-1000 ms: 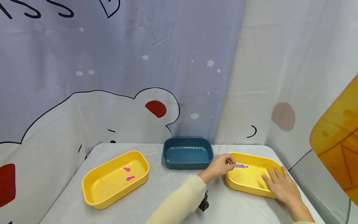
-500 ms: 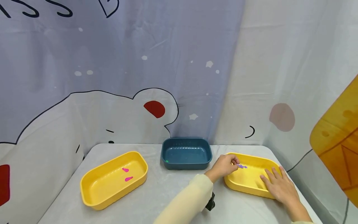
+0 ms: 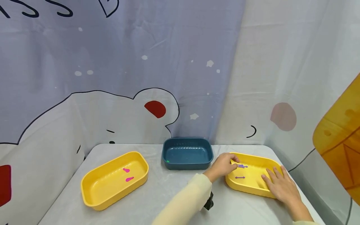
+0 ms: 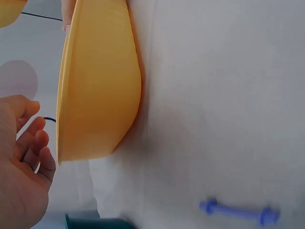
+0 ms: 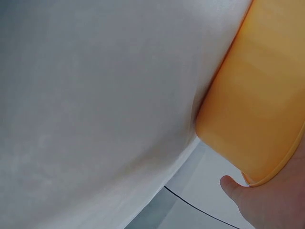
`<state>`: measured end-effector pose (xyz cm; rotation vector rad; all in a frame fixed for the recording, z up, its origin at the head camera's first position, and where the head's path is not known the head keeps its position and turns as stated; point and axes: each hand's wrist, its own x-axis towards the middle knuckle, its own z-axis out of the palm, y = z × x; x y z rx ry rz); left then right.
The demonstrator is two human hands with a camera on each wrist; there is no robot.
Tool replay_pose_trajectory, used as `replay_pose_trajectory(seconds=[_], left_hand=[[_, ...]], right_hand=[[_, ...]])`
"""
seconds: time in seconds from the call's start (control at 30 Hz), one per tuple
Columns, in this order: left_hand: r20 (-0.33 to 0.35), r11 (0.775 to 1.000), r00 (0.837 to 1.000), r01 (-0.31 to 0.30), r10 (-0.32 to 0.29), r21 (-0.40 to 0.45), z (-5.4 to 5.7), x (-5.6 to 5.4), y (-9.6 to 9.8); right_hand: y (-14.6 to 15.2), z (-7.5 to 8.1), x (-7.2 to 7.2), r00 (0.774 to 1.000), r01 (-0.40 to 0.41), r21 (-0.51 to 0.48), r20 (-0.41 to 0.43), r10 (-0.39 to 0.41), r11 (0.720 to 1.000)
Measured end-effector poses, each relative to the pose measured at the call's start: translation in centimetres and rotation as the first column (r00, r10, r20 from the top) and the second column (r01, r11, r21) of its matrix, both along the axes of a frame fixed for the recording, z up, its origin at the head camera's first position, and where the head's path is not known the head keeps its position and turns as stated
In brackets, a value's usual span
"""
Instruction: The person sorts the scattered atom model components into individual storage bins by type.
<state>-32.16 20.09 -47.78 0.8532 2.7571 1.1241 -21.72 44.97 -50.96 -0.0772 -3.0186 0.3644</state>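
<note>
Over the left end of the right-hand yellow tray, my left hand hangs with loosely curled fingers; the left wrist view shows nothing between them. Close to its fingertips are thin purple sticks. Apart from these, one purple dumbbell-shaped stick lies on the tray floor nearer the front. Another purple dumbbell-shaped stick rests on the table, hidden in the head view by my left arm. My right hand lies with spread fingers over the tray's front right rim.
A dark teal tray with a tiny green spot inside stands at the back middle. On the left is a second yellow tray holding two small pink pieces. A printed curtain closes off the back and sides of the white table.
One purple stick has come to lie separately on the tray floor below my left hand. That hand moved slightly right, then a little back left. My right hand stays at the rim.
</note>
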Motion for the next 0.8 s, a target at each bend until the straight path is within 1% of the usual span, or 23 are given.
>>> replay_pose_trajectory(seconds=[0.13, 0.27, 0.43, 0.57, 0.8], left_hand=[[-0.031, 0.999, 0.999, 0.028, -0.028, -0.022, 0.1, -0.2, -1.4], [-0.045, 0.998, 0.998, 0.05, -0.052, -0.035, 0.4, -0.4, -2.8], [-0.083, 0.991, 0.992, 0.081, -0.09, -0.106, 0.3, -0.4, -4.6], [-0.096, 0.983, 0.988, 0.103, -0.119, -0.151, 0.2, -0.1, -6.0], [-0.076, 0.983, 0.985, 0.143, -0.152, -0.12, 0.3, 1.0, -8.1]], right_hand=[[-0.1, 0.1, 0.1, 1.0, -0.003, 0.0, 0.003, 0.003, 1.0], [-0.1, 0.3, 0.1, 1.0, -0.005, 0.003, 0.001, 0.005, 1.0], [-0.1, 0.4, -0.1, 1.0, -0.006, 0.0, 0.009, 0.006, 1.0], [-0.1, 0.4, -0.1, 1.0, -0.007, 0.005, 0.018, 0.007, 1.0], [0.0, 0.5, -0.1, 1.0, -0.017, 0.001, 0.021, 0.017, 1.0]])
